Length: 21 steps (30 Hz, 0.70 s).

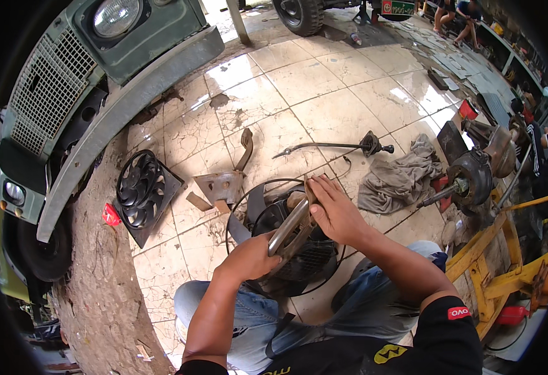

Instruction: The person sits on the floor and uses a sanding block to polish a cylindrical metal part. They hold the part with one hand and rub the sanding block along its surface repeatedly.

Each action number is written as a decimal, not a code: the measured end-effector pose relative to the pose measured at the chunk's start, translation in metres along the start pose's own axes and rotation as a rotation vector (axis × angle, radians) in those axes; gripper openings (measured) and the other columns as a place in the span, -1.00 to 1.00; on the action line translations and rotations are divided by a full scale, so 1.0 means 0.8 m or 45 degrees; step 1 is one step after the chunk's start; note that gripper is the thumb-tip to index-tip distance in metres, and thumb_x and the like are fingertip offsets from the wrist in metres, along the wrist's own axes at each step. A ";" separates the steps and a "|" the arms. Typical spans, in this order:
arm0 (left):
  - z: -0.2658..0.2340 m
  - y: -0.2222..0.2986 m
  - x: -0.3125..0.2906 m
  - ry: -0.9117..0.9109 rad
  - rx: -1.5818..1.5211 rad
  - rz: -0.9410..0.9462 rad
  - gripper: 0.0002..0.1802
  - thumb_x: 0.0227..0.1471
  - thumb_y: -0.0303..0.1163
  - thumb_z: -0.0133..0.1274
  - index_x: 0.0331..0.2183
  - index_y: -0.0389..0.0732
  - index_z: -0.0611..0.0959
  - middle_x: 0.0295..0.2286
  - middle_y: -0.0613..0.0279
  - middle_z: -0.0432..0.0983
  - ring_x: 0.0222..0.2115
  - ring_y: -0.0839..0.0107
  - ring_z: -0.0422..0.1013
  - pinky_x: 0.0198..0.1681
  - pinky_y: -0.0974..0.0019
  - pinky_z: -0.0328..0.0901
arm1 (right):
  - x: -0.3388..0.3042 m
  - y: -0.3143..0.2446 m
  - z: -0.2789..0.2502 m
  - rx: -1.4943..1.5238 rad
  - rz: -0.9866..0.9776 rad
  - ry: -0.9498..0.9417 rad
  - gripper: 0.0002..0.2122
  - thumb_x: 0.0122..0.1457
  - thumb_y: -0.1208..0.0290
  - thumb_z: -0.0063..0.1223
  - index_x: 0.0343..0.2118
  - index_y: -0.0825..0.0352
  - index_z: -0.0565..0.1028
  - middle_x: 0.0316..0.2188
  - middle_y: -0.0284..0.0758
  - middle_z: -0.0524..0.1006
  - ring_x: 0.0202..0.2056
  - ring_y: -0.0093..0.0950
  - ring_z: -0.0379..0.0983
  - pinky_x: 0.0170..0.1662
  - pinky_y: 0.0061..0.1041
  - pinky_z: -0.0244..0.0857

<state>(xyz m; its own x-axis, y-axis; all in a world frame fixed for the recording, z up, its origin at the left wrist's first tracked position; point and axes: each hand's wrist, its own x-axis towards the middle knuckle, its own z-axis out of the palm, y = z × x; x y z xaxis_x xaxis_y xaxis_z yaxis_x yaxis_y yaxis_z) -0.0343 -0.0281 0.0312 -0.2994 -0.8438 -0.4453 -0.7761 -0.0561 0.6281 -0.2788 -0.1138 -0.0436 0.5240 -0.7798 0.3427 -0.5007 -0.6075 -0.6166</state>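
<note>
A long, worn metal part [288, 229] with a rounded, shiny edge slants between my hands above my knees; its exact kind I cannot make out. My left hand [248, 258] is closed around its lower end. At the upper end, my right hand [339, 212] holds it, the fingers laid over the top and the thumb on the near side. Below stands a round black fan housing [302, 275] with a mesh grille and a thin hoop around it, partly hidden by my hands and the metal part. A rusty pedal with its bracket [221, 185] lies just beyond, to the left.
A black fan [142, 190] lies left, near a green vehicle's bumper [130, 106]. Farther off are a rod with a dark fitting [330, 145] and a grey rag [402, 175]. At right stand a heavy axle-like part [471, 175] and a yellow metal frame [512, 278].
</note>
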 end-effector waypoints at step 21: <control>0.006 0.002 -0.007 0.018 0.043 0.007 -0.39 0.01 -0.30 0.23 0.11 -0.21 0.52 -0.21 -0.24 0.61 -0.15 -0.18 0.53 -0.06 0.00 0.40 | -0.007 -0.003 0.020 0.045 0.055 0.187 -0.50 0.35 0.11 -0.10 0.27 0.26 0.35 0.23 -0.08 0.37 0.34 0.03 0.14 0.42 0.03 -0.17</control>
<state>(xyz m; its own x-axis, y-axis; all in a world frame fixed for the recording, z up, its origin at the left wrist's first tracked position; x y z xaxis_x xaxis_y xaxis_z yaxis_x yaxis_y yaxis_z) -0.0364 -0.0210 0.0314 -0.2961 -0.8517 -0.4323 -0.7927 -0.0333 0.6087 -0.2700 -0.1053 -0.0552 0.3948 -0.8204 0.4137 -0.4949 -0.5693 -0.6565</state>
